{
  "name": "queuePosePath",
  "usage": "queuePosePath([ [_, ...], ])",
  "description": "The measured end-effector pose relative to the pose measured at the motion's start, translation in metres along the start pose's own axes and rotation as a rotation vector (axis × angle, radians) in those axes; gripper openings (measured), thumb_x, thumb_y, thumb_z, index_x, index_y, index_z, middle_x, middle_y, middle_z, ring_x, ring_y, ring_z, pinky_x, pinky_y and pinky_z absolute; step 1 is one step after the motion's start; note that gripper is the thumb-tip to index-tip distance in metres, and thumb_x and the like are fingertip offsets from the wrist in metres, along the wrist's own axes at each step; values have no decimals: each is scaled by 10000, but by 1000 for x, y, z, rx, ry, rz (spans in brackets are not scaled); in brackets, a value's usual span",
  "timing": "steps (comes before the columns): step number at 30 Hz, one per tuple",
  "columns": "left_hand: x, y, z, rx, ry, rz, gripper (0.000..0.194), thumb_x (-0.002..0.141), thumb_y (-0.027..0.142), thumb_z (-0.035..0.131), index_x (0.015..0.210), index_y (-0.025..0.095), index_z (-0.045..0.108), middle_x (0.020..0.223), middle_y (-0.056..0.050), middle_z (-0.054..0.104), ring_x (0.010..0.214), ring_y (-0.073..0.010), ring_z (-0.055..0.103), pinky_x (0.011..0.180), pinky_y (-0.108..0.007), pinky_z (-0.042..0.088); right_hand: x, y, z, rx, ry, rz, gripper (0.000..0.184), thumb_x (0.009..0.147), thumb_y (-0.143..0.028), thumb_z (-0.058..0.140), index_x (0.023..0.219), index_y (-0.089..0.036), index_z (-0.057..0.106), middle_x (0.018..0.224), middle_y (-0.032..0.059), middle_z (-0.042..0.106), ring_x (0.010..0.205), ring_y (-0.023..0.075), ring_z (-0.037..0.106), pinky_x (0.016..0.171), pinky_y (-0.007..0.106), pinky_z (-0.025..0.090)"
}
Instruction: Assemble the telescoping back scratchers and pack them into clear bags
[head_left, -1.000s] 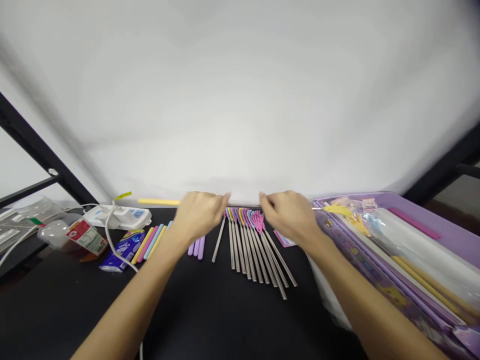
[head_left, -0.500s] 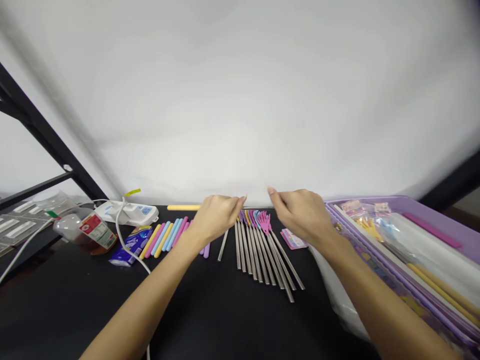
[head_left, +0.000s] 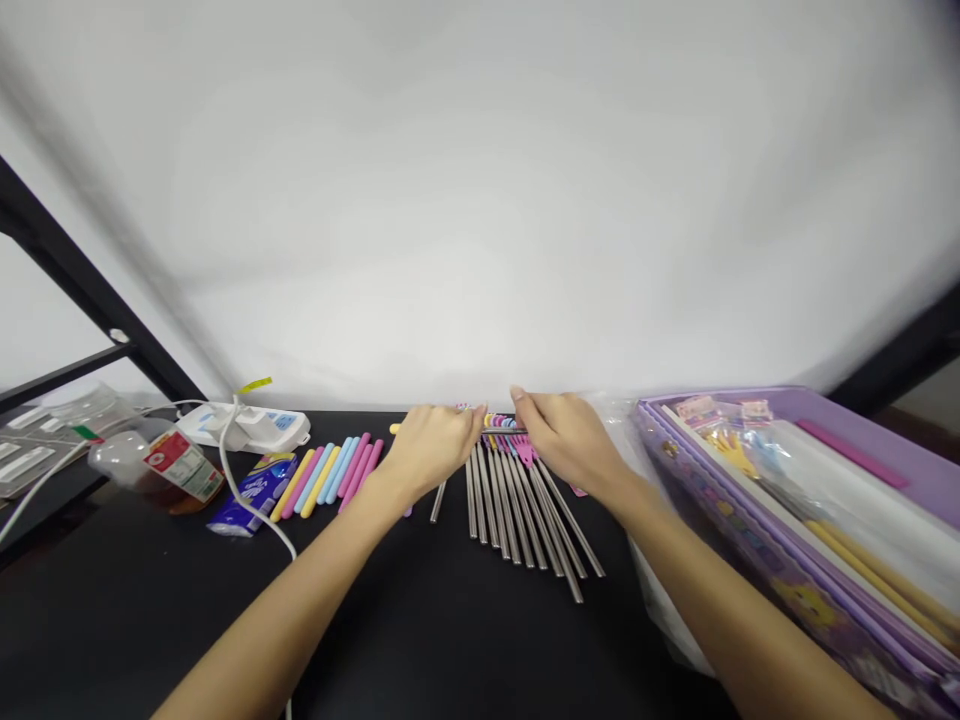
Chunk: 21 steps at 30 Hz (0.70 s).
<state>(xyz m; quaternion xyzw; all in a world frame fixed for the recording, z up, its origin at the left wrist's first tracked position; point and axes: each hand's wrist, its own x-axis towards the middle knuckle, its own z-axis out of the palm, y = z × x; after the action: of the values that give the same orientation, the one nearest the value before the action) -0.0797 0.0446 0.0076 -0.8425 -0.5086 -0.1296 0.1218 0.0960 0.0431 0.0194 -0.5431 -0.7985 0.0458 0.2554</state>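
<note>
My left hand [head_left: 436, 448] is closed around a back scratcher's metal rod [head_left: 504, 431]. The tip of its yellow handle [head_left: 394, 429] pokes out left of the fist. My right hand [head_left: 564, 440] grips the rod's other end, so the rod lies level between both fists; the end inside is hidden. Below and between them, several metal back scratchers [head_left: 525, 520] lie fanned out on the black table, their small hand-shaped heads [head_left: 523, 450] pink, blue, yellow and purple. One separate metal rod [head_left: 438, 503] lies left of the fan.
Coloured handle tubes [head_left: 330, 478] lie in a row at left, beside a blue packet [head_left: 253, 494], a bottle [head_left: 184, 465], and a power strip [head_left: 262, 427] with a white cable. A purple bin [head_left: 795, 400] with packaged items stands at right, clear plastic next to it. A white wall rises behind.
My right hand has moved left and slightly down, closer to my left hand. Less of the yellow handle shows left of my left fist, and the view has shifted slightly.
</note>
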Motion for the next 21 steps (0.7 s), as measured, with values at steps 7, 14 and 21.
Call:
queuePosePath([
  [7, -2, -46, -28, -285, -58, 248, 416, 1034, 435, 332, 913, 186, 642, 725, -17, 644, 638, -133, 572, 620, -253, 345, 7, 32, -25, -57, -60, 4, 571, 988, -503, 277, 520, -211, 424, 486, 4, 473, 485, 141, 397, 544, 300, 212],
  [14, -6, -55, -36, 21, 0, 122, 510, 942, 636, 408, 972, 196, 663, 708, -37, 665, 624, -176, 599, 563, -268, 301, 9, 41, -43, -257, -104, 150, 580, 967, -505, 270, 516, -212, 487, 553, 63, 569, 567, 186, 496, 575, 305, 254],
  [21, -6, -55, -25, 220, 127, 76, 415, 962, 523, 427, 847, 192, 650, 709, -51, 697, 612, -205, 629, 537, -295, 245, 8, 51, -48, -237, -71, 271, 532, 913, -514, 328, 517, -219, 527, 558, 74, 554, 585, 209, 497, 574, 309, 263],
])
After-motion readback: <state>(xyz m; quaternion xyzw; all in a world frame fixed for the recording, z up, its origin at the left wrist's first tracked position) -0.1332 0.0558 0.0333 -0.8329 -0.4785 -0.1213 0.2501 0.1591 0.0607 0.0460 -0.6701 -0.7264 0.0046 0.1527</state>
